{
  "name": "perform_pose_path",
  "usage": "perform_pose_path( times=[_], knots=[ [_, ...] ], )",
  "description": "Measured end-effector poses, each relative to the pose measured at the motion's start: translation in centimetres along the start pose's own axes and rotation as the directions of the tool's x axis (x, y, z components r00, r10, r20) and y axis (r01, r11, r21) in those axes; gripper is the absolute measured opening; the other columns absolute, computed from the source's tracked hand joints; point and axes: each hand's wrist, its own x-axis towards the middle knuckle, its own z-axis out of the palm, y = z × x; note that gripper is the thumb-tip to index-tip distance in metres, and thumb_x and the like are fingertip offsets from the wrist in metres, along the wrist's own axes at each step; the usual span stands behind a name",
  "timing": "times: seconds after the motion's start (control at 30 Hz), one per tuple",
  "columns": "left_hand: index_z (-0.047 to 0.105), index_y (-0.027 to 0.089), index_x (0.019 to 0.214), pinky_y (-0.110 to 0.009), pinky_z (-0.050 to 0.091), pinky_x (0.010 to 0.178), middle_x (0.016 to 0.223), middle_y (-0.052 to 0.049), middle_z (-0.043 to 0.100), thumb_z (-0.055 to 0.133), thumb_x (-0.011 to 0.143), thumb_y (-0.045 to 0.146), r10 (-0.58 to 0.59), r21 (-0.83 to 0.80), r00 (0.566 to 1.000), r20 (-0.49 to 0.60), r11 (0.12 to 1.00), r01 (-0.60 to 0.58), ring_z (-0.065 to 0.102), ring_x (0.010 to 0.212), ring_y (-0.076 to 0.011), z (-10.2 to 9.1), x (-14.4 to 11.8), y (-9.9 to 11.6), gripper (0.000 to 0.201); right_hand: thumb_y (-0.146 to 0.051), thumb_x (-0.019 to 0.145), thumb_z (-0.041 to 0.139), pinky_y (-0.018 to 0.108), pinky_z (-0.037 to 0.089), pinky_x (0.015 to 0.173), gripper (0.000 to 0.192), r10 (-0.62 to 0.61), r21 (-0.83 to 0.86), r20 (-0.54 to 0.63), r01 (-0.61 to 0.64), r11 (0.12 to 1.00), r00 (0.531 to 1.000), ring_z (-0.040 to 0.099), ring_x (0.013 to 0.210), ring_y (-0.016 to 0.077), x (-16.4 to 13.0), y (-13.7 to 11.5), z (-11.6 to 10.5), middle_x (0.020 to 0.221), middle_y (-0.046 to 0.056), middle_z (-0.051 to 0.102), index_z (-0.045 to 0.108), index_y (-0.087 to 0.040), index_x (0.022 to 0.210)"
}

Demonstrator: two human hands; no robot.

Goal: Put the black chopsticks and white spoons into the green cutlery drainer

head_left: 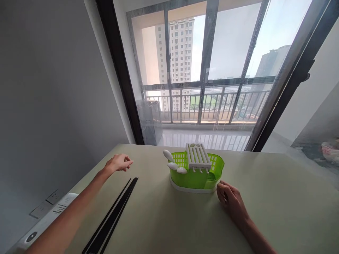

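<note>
A green plastic cutlery drainer point(194, 180) with a white base stands on the table. Across its top sits a white slotted rack point(198, 157) with small hooks. Three white spoons point(173, 165) stick out at its left side, bowls up. My right hand point(230, 197) is closed in a loose fist beside the drainer's right end, with nothing visible in it. My left hand point(118, 163) is above the table's left part, fingers loosely bent and apart, holding nothing. Below it lie several black chopsticks point(113, 218), side by side.
The pale table point(164, 225) reaches back to a glass sliding door with a dark frame point(124, 70). A grey wall point(66, 88) rises on the left. A white device point(47, 220) with a round dark button lies along the left edge, partly behind my forearm.
</note>
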Motion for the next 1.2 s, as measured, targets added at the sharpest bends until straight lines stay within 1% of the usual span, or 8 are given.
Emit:
perform_pose_path(
  times=[0.17, 0.3, 0.47, 0.63, 0.77, 0.83, 1.03, 1.2],
  knots=[
    [0.071, 0.024, 0.106, -0.033, 0.056, 0.091, 0.109, -0.006, 0.080, 0.055, 0.084, 0.073, 0.248, -0.052, 0.950, -0.190, 0.964, -0.262, 0.073, 0.103, -0.0254, 0.6, -1.9, 5.5, 0.056, -0.050, 0.093, 0.054, 0.028, 0.027, 0.052, 0.046, 0.010, -0.014, -0.002, -0.010, 1.000, 1.000, 0.030, 0.052, 0.0130, 0.0, -0.1, 0.0, 0.053, -0.005, 0.037, 0.038, -0.024, 0.059],
    [0.067, 0.024, 0.121, -0.037, 0.056, 0.094, 0.127, -0.008, 0.072, 0.049, 0.092, 0.071, 0.483, -0.183, 0.826, -0.291, 0.819, -0.543, 0.067, 0.117, -0.0269, 2.0, -4.0, 10.0, 0.058, -0.047, 0.092, 0.055, 0.028, 0.026, 0.051, 0.044, 0.004, 0.010, -0.010, -0.004, 1.000, 1.000, 0.030, 0.053, 0.0132, 0.0, -0.4, 0.2, 0.053, -0.005, 0.037, 0.038, -0.024, 0.058],
    [0.063, 0.021, 0.125, -0.041, 0.052, 0.100, 0.131, -0.010, 0.067, 0.041, 0.100, 0.064, 0.630, -0.132, 0.696, -0.345, 0.702, -0.700, 0.065, 0.118, -0.0267, 4.4, -5.0, 13.3, 0.054, -0.047, 0.091, 0.055, 0.028, 0.026, 0.052, 0.045, 0.000, -0.003, -0.024, -0.001, 1.000, 1.000, 0.030, 0.053, 0.0134, 0.1, -0.9, 0.4, 0.053, -0.005, 0.037, 0.038, -0.024, 0.056],
    [0.057, 0.022, 0.134, -0.041, 0.054, 0.096, 0.136, -0.011, 0.065, 0.034, 0.104, 0.060, 0.726, -0.081, 0.642, -0.248, 0.645, -0.760, 0.066, 0.115, -0.0269, 5.7, -5.5, 14.7, 0.053, -0.049, 0.092, 0.054, 0.027, 0.026, 0.052, 0.045, -0.001, -0.001, 0.002, 0.001, 1.000, 1.000, 0.032, 0.054, 0.0136, 0.1, -1.0, 0.4, 0.056, -0.004, 0.039, 0.040, -0.024, 0.058],
    [0.055, 0.023, 0.137, -0.044, 0.053, 0.101, 0.138, -0.013, 0.064, 0.048, 0.098, 0.062, 0.833, 0.007, 0.535, -0.142, 0.541, -0.841, 0.063, 0.121, -0.0288, 6.2, -5.9, 15.1, 0.056, -0.048, 0.093, 0.054, 0.028, 0.027, 0.052, 0.046, -0.007, -0.005, -0.005, 0.007, 1.000, 1.000, 0.031, 0.053, 0.0135, 0.2, -1.0, 0.5, 0.054, -0.005, 0.038, 0.039, -0.024, 0.056],
    [0.056, 0.022, 0.136, -0.047, 0.051, 0.106, 0.138, -0.015, 0.064, 0.058, 0.093, 0.064, 0.859, 0.045, 0.499, -0.117, 0.506, -0.861, 0.059, 0.127, -0.0307, 6.4, -5.9, 15.2, 0.060, -0.048, 0.092, 0.054, 0.028, 0.026, 0.052, 0.045, 0.006, -0.007, -0.010, -0.006, 1.000, 1.000, 0.031, 0.053, 0.0135, 0.3, -1.0, 0.5, 0.053, -0.005, 0.038, 0.040, -0.024, 0.057],
    [0.060, 0.018, 0.132, -0.049, 0.052, 0.106, 0.135, -0.018, 0.067, 0.073, 0.079, 0.069, 0.857, 0.087, 0.498, -0.135, 0.510, -0.855, 0.056, 0.132, -0.0336, 6.8, -6.1, 15.6, 0.074, -0.048, 0.093, 0.053, 0.027, 0.026, 0.051, 0.047, 0.003, -0.005, -0.014, -0.003, 1.000, 1.000, 0.031, 0.053, 0.0138, 0.1, -0.8, 0.5, 0.051, -0.005, 0.039, 0.041, -0.024, 0.055],
    [0.066, 0.021, 0.126, -0.050, 0.051, 0.105, 0.123, -0.014, 0.072, 0.074, 0.077, 0.070, 0.886, 0.146, 0.443, -0.137, 0.460, -0.876, 0.059, 0.125, -0.0335, 7.1, -6.6, 16.0, 0.069, -0.049, 0.093, 0.054, 0.027, 0.028, 0.053, 0.048, -0.002, -0.007, -0.014, 0.002, 1.000, 1.000, 0.033, 0.054, 0.0139, 0.2, -0.9, 0.6, 0.052, -0.004, 0.040, 0.041, -0.024, 0.054]
  ],
)
